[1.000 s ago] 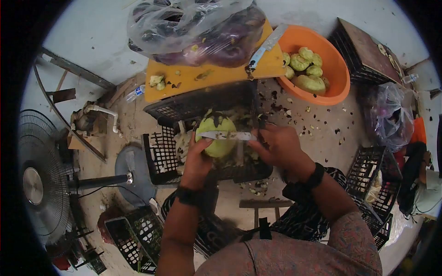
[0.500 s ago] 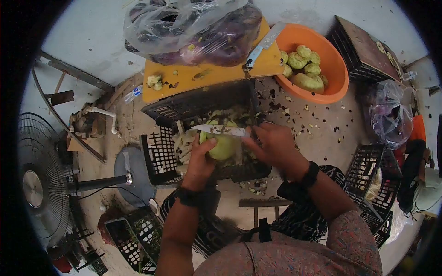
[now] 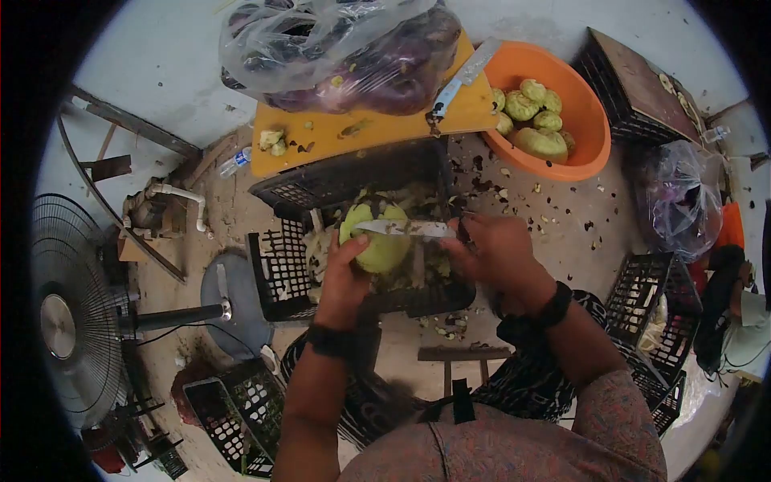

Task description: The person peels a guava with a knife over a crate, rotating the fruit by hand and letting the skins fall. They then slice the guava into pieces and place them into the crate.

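My left hand [image 3: 345, 277] grips a mostly peeled round eggplant [image 3: 384, 251] from its lower left side. The flesh is pale green, and dark skin patches remain near its top. My right hand [image 3: 498, 253] is closed round the handle of a knife [image 3: 409, 229], whose blade points left and lies across the upper part of the eggplant. Bits of peel cling to the blade. Both hands are above a black plastic crate [image 3: 277, 269] that holds pale and dark peelings. The fingers behind the eggplant are hidden.
A yellow board [image 3: 321, 149] bears a clear bag of purple eggplants [image 3: 345, 68] and a second knife [image 3: 466, 76]. An orange basin [image 3: 590, 120] with several peeled eggplants stands at the right. A fan [image 3: 60, 321] is on the left, and crates [image 3: 642, 297] are on the right.
The knife and my right hand have moved a little to the right and down. The eggplant in my left hand has tilted, showing dark patches near its top.
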A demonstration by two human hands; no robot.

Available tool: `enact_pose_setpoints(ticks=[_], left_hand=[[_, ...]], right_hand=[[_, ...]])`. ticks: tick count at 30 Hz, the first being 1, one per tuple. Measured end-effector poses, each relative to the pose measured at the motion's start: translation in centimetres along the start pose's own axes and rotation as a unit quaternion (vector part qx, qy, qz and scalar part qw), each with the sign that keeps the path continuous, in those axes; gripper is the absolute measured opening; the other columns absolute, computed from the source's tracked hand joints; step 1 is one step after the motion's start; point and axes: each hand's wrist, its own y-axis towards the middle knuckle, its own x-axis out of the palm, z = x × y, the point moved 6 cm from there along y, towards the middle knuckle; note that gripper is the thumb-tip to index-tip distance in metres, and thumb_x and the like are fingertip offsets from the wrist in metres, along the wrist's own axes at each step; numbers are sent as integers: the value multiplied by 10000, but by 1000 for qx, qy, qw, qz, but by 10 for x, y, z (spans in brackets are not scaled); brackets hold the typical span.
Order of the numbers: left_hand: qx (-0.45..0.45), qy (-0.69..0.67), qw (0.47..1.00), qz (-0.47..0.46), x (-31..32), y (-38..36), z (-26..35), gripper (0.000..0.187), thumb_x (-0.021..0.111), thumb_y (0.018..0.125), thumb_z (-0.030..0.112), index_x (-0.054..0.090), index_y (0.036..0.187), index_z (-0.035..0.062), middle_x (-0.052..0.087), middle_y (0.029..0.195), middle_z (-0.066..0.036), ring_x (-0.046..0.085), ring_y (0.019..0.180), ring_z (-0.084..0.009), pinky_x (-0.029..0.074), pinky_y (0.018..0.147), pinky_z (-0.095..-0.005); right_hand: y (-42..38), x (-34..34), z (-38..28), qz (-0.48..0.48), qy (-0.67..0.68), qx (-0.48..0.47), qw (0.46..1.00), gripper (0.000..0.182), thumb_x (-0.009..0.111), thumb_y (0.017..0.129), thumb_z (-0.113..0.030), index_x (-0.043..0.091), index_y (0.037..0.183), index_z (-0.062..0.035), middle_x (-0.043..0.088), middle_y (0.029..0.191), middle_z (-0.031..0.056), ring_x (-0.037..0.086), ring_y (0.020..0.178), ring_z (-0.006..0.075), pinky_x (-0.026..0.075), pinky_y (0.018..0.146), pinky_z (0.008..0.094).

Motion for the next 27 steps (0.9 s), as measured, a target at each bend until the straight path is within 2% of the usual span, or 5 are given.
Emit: enact_pose_setpoints(ticks=[3,11,17,20,27], left_hand=[[-9,-26,1000,6,-1,0,1,525,601,796,130,438,1287,37,552,1205,-119,545,1121,-259,431,977,-408],[-12,-50,999,18,-1,1,0,525,603,797,86,425,1289,40,538,1199,-113,541,1117,-251,444,957,-394],[7,-10,1000,29,0,1,3,547,595,819,169,426,1327,53,532,1259,-118,516,1173,-276,401,1015,-442],[-21,-66,997,23,-1,2,-2,509,609,799,87,442,1276,29,549,1177,-119,554,1094,-249,457,942,-402],[2,-3,1000,15,6,0,6,532,613,795,125,442,1292,37,556,1191,-112,544,1119,-248,445,959,-403]], right_hand=[[-2,-4,4,66,-18,-52,996,274,697,778,-325,652,829,-60,590,678,109,596,585,316,467,509,404],[-6,-7,8,52,-19,-48,997,295,696,778,-330,660,869,-51,601,681,120,599,596,319,464,515,406],[-7,-8,17,35,-33,-4,999,301,697,780,-336,663,868,-51,599,667,120,599,587,314,457,512,405],[-6,-7,15,42,-44,-16,998,298,700,778,-338,666,857,-53,597,653,114,596,575,314,454,508,405],[-8,-17,14,28,-50,6,998,294,708,774,-336,668,829,-51,590,639,109,593,568,317,459,514,404]])
